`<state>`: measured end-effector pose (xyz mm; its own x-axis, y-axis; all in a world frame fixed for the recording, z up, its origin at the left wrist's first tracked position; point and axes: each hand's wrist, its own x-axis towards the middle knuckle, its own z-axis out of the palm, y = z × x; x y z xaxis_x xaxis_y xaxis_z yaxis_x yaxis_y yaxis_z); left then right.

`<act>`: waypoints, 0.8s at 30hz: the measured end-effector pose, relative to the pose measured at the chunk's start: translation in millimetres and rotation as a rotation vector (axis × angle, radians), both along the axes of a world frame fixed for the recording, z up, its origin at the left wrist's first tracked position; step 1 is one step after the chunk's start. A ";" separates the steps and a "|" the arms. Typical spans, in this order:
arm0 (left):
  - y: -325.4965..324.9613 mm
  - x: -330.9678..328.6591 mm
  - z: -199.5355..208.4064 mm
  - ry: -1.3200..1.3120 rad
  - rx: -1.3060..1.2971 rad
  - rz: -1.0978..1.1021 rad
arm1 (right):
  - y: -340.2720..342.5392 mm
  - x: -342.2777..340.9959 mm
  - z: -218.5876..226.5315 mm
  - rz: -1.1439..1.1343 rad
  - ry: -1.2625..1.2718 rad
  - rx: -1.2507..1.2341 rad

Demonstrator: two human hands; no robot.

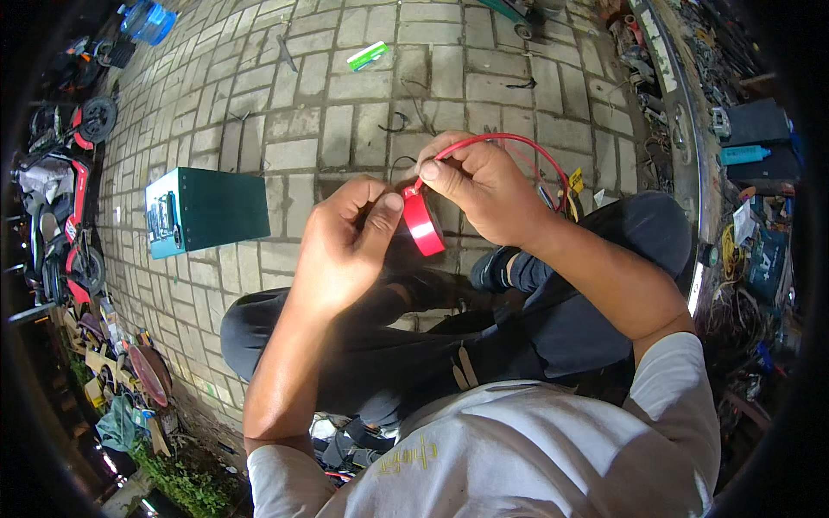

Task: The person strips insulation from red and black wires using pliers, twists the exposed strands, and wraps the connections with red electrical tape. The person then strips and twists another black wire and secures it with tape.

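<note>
A roll of shiny red tape (423, 226) hangs edge-on between my two hands, over the brick paving. My left hand (350, 229) is closed, thumb and fingers pinching the roll's upper left side. In a pinch just above the roll, my right hand (479, 186) holds a red cable (522, 141) near its end. The cable arches from the fingers to the right and drops toward several thinner wires by my right knee. Tape and cable end meet between the two hands; whether the tape is wrapped round the cable is too small to tell.
A dark green box (220, 210) with a handle stands on the paving (363, 112) at left. Farther off lie a green-and-white packet (369, 56) and dark scraps. A red motorcycle (78, 207) and a blue water bottle (148, 22) are far left. Cluttered shelves (760, 155) line the right.
</note>
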<state>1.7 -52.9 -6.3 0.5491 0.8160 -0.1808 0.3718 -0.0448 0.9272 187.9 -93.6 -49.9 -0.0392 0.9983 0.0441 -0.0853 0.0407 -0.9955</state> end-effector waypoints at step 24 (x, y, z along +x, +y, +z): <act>-0.5 3.2 -17.9 -0.030 0.575 -0.153 | -21.5 -5.8 10.1 -0.064 0.726 -0.483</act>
